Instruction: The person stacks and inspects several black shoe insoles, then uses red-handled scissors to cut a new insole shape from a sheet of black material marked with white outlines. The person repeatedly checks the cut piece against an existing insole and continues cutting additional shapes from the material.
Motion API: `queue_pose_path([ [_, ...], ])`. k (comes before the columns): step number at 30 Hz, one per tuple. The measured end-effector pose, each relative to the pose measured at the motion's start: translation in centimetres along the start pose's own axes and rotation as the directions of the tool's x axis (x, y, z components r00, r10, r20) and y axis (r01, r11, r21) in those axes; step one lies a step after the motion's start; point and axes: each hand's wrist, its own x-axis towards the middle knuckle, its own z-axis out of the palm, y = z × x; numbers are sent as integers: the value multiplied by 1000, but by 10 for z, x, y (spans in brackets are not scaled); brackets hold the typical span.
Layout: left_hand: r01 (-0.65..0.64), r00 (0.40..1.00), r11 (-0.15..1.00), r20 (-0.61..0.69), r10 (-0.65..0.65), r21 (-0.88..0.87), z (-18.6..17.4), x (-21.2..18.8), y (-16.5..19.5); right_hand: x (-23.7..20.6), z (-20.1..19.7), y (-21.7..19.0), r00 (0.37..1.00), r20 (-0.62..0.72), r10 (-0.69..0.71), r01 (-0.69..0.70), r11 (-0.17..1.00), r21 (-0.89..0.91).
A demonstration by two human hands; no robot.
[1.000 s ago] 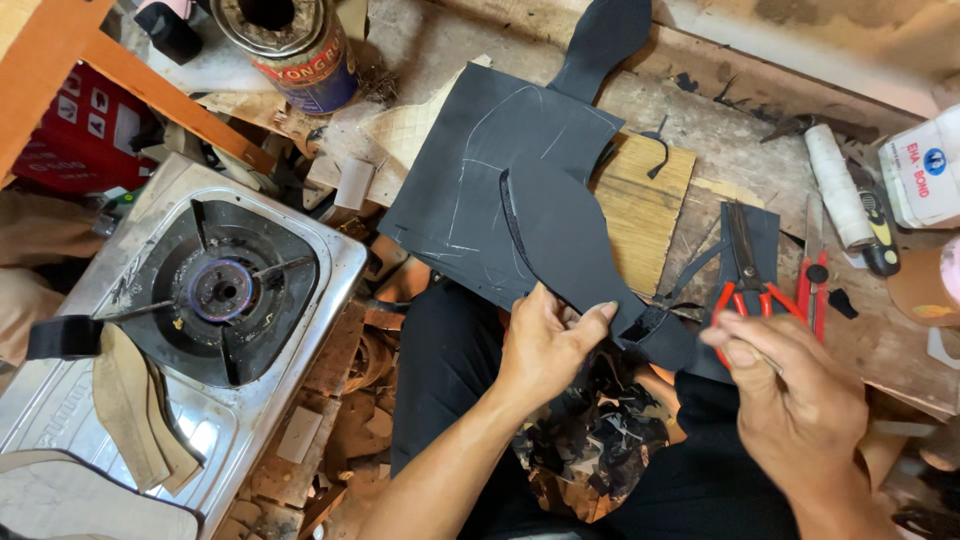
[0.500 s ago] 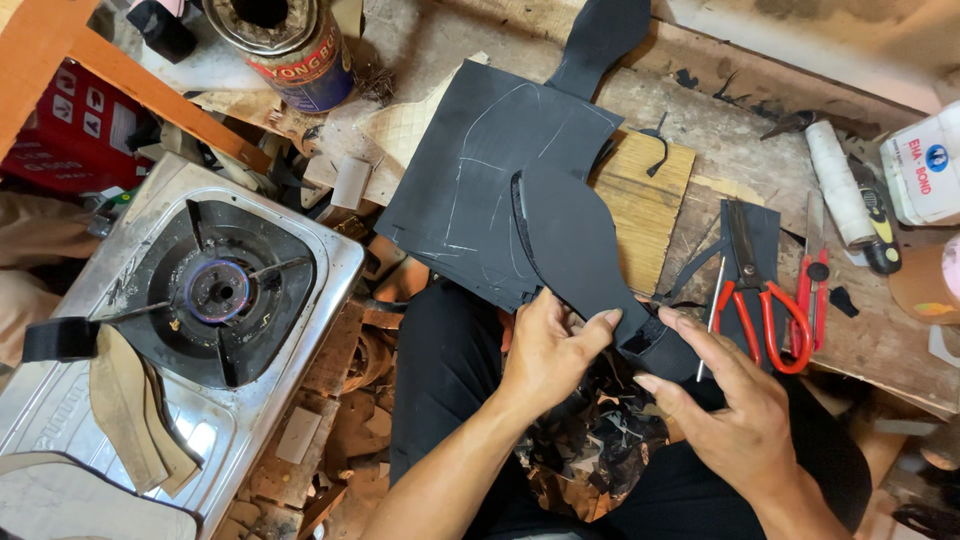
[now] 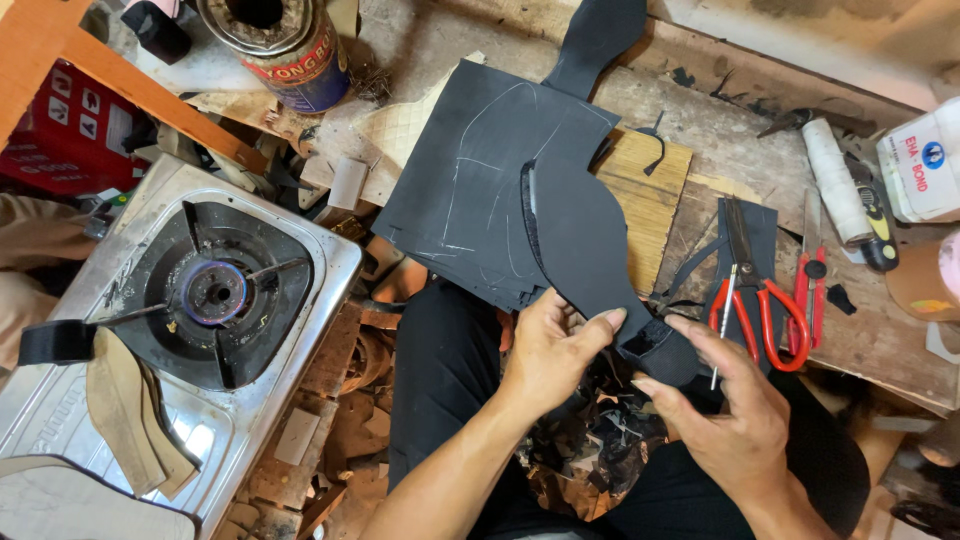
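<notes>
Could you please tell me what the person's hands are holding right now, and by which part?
Both hands hold a black, sole-shaped cut-out piece by its narrow near end: left hand pinches one edge, right hand the tip.

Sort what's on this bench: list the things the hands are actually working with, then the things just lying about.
In hand:
- black shoe-shaped piece, pinched by left hand and right hand
- black marked sheet under it
- wooden board beneath both

Lying about:
- red-handled scissors
- gas stove
- rusty tin can
- white roll
- white bottle
</notes>
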Motion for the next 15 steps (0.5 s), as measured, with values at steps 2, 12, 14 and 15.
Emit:
queue_pose_path([
  [2,-4,1000,997,17,5,-77,0,0,-7,-2,2,0,998,-13,-66,65,998,-24],
  [12,-20,982,988,185,48,-154,5,-16,0,-7,5,4,997,-50,-65,67,997,42],
  [14,-52,976,993,205,72,-103,9,-18,7,-8,4,5,997,-41,-68,68,998,-3],
  [15,-41,978,994,199,61,-105,12,-20,9,-8,4,5,997,-34,-67,66,998,-26],
])
